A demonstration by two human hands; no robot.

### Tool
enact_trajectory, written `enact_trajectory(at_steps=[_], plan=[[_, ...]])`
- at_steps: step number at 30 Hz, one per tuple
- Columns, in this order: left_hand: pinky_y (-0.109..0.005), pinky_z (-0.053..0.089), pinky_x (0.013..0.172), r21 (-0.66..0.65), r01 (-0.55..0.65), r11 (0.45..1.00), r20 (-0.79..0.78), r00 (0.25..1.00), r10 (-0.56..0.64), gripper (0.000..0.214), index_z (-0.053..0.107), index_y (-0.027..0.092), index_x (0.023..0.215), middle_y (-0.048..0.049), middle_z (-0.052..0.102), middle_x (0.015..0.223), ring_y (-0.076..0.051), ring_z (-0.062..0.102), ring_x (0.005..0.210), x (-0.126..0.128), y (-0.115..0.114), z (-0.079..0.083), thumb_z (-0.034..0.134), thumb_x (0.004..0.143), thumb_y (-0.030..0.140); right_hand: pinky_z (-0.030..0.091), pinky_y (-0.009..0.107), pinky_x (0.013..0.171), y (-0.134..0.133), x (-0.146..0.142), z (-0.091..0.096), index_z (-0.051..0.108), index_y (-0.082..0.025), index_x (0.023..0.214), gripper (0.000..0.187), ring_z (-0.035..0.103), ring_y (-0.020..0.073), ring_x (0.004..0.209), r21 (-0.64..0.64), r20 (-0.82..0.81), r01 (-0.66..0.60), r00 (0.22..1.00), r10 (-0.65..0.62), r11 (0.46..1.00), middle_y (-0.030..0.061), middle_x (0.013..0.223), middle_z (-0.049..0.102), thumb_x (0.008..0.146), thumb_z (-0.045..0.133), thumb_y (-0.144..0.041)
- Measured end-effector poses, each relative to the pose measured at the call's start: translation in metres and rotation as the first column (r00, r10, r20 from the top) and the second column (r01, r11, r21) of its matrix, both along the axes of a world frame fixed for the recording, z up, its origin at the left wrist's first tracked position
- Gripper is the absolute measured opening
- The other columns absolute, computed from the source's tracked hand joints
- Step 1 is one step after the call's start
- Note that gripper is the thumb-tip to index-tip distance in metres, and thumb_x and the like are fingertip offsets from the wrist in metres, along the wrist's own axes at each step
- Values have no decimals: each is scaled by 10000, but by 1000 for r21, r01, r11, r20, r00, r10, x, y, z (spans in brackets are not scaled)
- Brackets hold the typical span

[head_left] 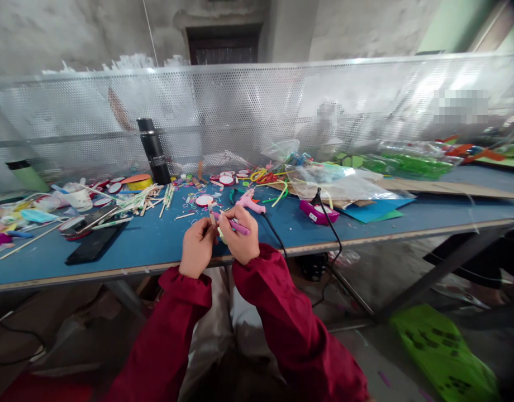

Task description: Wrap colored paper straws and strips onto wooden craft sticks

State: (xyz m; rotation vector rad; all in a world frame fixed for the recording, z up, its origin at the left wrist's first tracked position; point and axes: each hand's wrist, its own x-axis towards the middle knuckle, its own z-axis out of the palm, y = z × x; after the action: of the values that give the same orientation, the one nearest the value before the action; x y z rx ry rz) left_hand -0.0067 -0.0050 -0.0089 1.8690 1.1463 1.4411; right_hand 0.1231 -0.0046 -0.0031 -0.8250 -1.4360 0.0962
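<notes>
Close together at the table's front edge, both my hands work with fingers closed. My left hand pinches a small flat wooden stick upright. My right hand grips a purple pen-like stick, its tip against or very near the wooden stick. Something pale yellow-green shows beneath the right fingers; its kind is unclear. Just beyond the right hand lies a pink glue gun with a black cord. A round white disc with a red rim lies behind my hands.
On the blue table stand a black flask and a magenta socket box with a plug. A black phone, thin sticks and craft scraps lie left. Plastic bags and card lie right. A perforated metal screen runs behind.
</notes>
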Motion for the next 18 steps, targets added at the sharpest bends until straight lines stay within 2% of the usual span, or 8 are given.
enact_trajectory(at_steps=[6,18], plan=[[-261,376,592,4,16,1000,-2,1000,-16,206,585,207,755,29,549,614,-150,526,589,0,-1,1,525,930,299,454,315,723,0,0,1,547,-235,714,166,592,166,720,-10,-2,8,1000,-8,1000,-15,711,627,876,583,-217],[-262,382,595,7,-2,1000,-8,1000,2,238,580,206,737,27,556,612,-149,528,586,0,0,1,533,935,329,456,312,719,-1,0,1,555,-233,726,188,597,166,724,-14,-2,-1,1000,1,1000,-9,730,641,908,587,-273]])
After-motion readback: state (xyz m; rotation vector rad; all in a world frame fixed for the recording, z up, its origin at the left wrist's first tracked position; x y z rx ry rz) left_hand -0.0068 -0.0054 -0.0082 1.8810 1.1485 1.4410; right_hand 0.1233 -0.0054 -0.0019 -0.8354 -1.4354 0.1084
